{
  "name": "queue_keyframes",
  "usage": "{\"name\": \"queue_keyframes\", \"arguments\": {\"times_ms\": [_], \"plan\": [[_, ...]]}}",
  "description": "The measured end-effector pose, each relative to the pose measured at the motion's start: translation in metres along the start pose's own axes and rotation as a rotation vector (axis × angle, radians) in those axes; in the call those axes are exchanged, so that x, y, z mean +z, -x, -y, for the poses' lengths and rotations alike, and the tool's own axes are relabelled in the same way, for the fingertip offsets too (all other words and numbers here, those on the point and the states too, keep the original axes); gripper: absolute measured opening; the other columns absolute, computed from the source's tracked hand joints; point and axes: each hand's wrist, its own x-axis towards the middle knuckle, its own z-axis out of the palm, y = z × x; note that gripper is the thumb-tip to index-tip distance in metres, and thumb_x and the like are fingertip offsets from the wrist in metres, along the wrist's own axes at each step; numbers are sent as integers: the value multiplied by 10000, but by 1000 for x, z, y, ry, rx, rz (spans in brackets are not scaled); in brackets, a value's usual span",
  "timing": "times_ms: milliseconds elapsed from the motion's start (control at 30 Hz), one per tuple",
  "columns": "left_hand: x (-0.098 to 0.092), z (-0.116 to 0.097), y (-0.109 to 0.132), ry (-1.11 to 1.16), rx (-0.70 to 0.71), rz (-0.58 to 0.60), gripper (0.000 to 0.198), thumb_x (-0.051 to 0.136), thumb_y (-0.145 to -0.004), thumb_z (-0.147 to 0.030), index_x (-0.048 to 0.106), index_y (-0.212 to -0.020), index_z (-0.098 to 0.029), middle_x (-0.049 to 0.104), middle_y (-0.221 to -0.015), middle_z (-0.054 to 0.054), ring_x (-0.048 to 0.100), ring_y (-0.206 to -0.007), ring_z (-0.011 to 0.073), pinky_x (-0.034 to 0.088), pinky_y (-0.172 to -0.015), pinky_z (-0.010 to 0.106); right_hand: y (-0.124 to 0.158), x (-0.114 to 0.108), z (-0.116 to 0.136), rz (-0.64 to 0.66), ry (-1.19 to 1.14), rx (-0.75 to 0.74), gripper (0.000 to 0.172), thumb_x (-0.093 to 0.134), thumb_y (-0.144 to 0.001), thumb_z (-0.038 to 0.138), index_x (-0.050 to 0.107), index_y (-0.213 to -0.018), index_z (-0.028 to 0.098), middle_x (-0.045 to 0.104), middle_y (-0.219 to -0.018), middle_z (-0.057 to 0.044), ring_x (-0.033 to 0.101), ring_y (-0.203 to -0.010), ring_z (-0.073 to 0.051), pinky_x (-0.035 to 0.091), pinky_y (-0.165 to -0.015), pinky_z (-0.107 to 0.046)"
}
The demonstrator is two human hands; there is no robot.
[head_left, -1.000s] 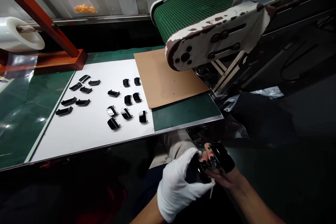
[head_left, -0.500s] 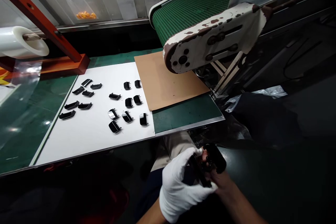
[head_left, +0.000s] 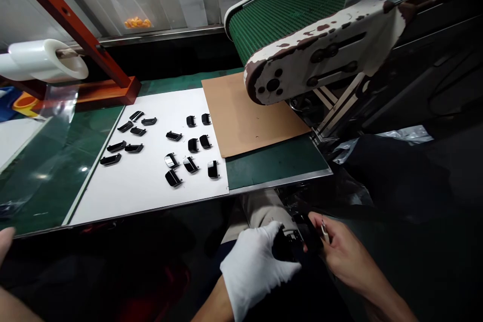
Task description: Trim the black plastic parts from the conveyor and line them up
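My left hand [head_left: 253, 264], in a white glove, is closed around a dark black plastic part [head_left: 283, 247] over my lap. To its right, my bare right hand [head_left: 345, 249] grips another glossy black plastic part [head_left: 310, 234], the two parts close together. A thin pale piece [head_left: 325, 231] shows between the right fingers; its kind cannot be made out. Whether the two parts touch is hard to see in the dark. On the white sheet [head_left: 124, 201] lie several black plastic parts with small tabs, one of them a shiny piece [head_left: 213, 169] near the right edge.
A brown cardboard sheet [head_left: 241, 126] lies under the end of a green conveyor belt [head_left: 287, 20] with a chipped white side plate. At left, a plastic film roll [head_left: 49, 60] hangs on a red-brown stand [head_left: 113, 91]. Another person's hand [head_left: 5, 244] enters at the left edge.
My right hand has drawn out to the right and turned, with its black part. My left hand has shifted slightly left and down. Another person's hand has come in at the left. The view has swung slightly.
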Motion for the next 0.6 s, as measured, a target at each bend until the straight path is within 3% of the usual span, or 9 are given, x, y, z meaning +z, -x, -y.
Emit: {"name": "queue_keyframes", "arguments": {"times_ms": [100, 200, 333, 467, 533, 600], "plan": [[11, 4, -2, -132, -71, -4, 199, 673, -724, -321, 659, -890, -212, 700, -742, 6, 672, -669, 199, 493, -582, 238, -1, 4, 1, 24, 120, 0, 209, 516, -760, 247, 405, -583, 226, 410, -545, 51, 363, -529, -129, 286, -496, -254], [22, 13, -5, -266, -135, -33, 219, 647, -743, -315, 658, -935, -209, 719, -769, 53, 691, -693, 235, 504, -607, 273, -1, 8, -4, 39, 211, -23, 139, 538, -745, 243, 507, -610, 233, 497, -545, 40, 426, -537, -148, 304, -509, -263], [24, 25, -6, -322, -157, -62, 240, 688, -707, -287, 662, -921, -182, 719, -791, 82, 695, -738, 265, 517, -653, 305, 0, -4, -13, 27, 190, -24, 152, 548, -758, 274, 532, -613, 232, 522, -562, 30, 430, -528, -147, 315, -500, -260], [-1, 22, -14, -422, -26, -162, 465, 744, -696, -333, 602, -1116, -191, 697, -1042, 79, 660, -951, 253, 516, -833, 325, 2, -28, -29, -32, -22, 31, 219, 618, -764, 376, 574, -621, 217, 482, -575, 27, 402, -528, -132, 344, -481, -241], [-24, 13, -31, -537, 89, -261, 567, 755, -708, -337, 544, -1209, -174, 660, -1139, 91, 623, -1038, 247, 485, -920, 335, 2, -32, -38, -93, -137, 22, 269, 670, -739, 442, 609, -628, 206, 497, -586, 17, 423, -546, -133, 377, -490, -237], [-51, 3, -59, -636, 157, -337, 550, 736, -741, -339, 532, -1219, -159, 650, -1142, 106, 601, -1067, 265, 463, -953, 369, 2, -28, -44, -182, -273, 42, 310, 697, -716, 500, 644, -663, 200, 531, -597, 6, 433, -528, -124, 383, -462, -225]]}}
